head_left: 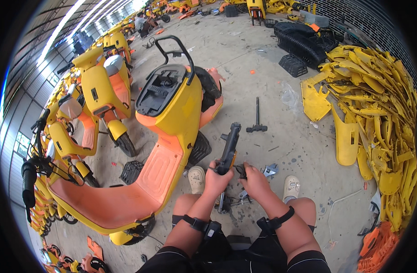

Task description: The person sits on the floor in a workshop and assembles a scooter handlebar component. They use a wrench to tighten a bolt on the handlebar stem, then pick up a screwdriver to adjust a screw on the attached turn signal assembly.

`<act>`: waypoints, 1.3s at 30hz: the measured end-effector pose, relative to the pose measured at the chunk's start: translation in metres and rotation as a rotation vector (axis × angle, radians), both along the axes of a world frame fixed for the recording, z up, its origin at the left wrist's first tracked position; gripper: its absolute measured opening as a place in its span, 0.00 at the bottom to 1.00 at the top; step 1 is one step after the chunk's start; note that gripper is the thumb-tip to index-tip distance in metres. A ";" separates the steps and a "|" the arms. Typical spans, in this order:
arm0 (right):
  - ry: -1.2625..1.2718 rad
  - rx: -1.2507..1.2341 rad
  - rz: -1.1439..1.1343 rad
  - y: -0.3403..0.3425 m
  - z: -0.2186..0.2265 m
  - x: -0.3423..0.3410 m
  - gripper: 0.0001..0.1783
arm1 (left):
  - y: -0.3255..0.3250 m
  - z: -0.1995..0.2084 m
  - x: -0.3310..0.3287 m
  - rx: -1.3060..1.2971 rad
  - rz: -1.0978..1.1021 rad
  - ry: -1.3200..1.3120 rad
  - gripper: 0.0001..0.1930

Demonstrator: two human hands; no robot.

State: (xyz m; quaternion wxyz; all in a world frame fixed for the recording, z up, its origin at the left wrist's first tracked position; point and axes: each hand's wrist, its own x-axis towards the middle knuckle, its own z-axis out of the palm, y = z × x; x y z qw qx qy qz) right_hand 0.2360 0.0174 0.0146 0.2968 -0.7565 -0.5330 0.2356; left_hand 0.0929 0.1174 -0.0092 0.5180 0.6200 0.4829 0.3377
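Observation:
My left hand [217,181] is closed around the lower end of a black tube-shaped part [231,141], which points up and away from me. A strip of orange-yellow shows along its side. Close beside it, my right hand [255,183] pinches a small dark piece [240,171] whose kind is hard to make out. Below and between the hands, metal pieces [243,195] lie on the floor, partly hidden by my arms. A silver-and-blue metal thing [271,169] rests just right of my right hand. Farther ahead lies a black T-shaped metal part [257,128].
A yellow-and-orange scooter [183,111] without a seat stands close on my left, with more scooters [103,86] behind it. Yellow body panels [377,109] are heaped at the right. Black baskets [292,65] and orange panels [379,250] lie about. A person [142,25] crouches far off.

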 end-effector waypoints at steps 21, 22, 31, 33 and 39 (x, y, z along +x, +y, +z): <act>-0.032 -0.296 0.029 0.003 0.013 0.033 0.22 | 0.000 0.007 0.010 0.098 -0.156 0.189 0.28; -0.036 -0.279 0.053 0.002 0.018 0.034 0.23 | 0.001 0.008 0.009 0.058 -0.162 0.179 0.28; -0.246 -0.103 0.272 0.004 0.009 0.043 0.25 | 0.014 -0.004 0.004 -0.051 -0.177 0.062 0.28; -0.232 -0.023 0.273 0.003 0.008 0.044 0.21 | 0.011 0.002 0.005 -0.042 -0.155 0.047 0.28; -0.042 -0.038 0.189 0.005 0.010 0.037 0.17 | 0.013 0.004 0.004 -0.090 -0.136 -0.091 0.25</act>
